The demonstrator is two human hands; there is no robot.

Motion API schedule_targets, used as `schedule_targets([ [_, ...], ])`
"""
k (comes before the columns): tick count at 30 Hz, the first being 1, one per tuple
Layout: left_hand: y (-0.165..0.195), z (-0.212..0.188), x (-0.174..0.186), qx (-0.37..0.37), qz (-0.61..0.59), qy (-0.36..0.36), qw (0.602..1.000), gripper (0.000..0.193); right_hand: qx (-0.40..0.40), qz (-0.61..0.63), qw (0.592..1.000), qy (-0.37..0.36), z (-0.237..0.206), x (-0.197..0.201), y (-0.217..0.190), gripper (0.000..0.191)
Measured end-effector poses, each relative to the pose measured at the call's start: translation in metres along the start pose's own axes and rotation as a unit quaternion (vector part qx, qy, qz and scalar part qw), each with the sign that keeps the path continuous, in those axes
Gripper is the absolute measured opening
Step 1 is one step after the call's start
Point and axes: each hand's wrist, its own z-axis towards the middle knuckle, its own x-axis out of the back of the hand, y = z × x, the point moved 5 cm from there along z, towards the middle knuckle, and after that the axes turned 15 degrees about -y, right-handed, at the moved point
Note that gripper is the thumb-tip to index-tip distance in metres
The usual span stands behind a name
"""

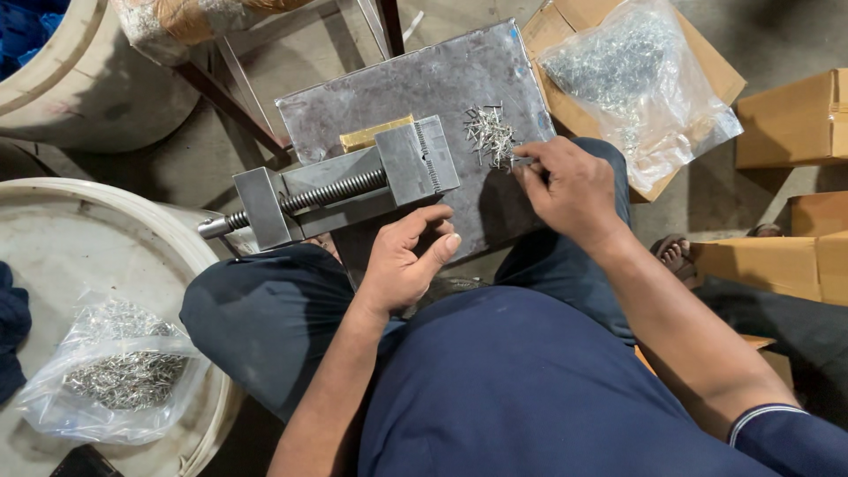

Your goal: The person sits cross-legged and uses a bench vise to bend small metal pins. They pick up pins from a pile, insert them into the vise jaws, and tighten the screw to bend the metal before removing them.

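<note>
Right hand (570,190) pinching a small metal pin (523,161) off the pin pile (490,134).
Pile is sitting near the right edge of the steel plate (424,84), beside the vise (344,187); left hand (408,261) is hovering half-curled, holding nothing.

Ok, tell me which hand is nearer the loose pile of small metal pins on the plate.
Right. The right hand touches the edge of the pin pile, fingertips pinching there. The left hand sits lower left, apart from it, below the vise.
</note>
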Motion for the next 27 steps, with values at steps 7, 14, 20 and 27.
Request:
schedule_targets([
  [7,0.000,0.000,0.000,-0.004,-0.013,-0.001,1.000,0.037,0.003,-0.037,0.999,-0.021,-0.003,-0.007,-0.007,0.007],
  [14,0.000,0.000,0.000,-0.021,-0.016,-0.005,1.000,0.035,0.000,0.113,0.994,-0.010,-0.011,-0.007,0.003,0.013],
  [20,0.002,0.001,0.001,-0.013,-0.011,-0.006,1.000,0.036,-0.050,0.039,0.997,-0.042,-0.006,-0.001,0.005,0.021],
  [27,0.007,0.002,0.002,-0.022,0.008,-0.008,1.000,0.037,0.047,-0.010,0.998,-0.046,-0.009,-0.011,-0.024,0.014],
])
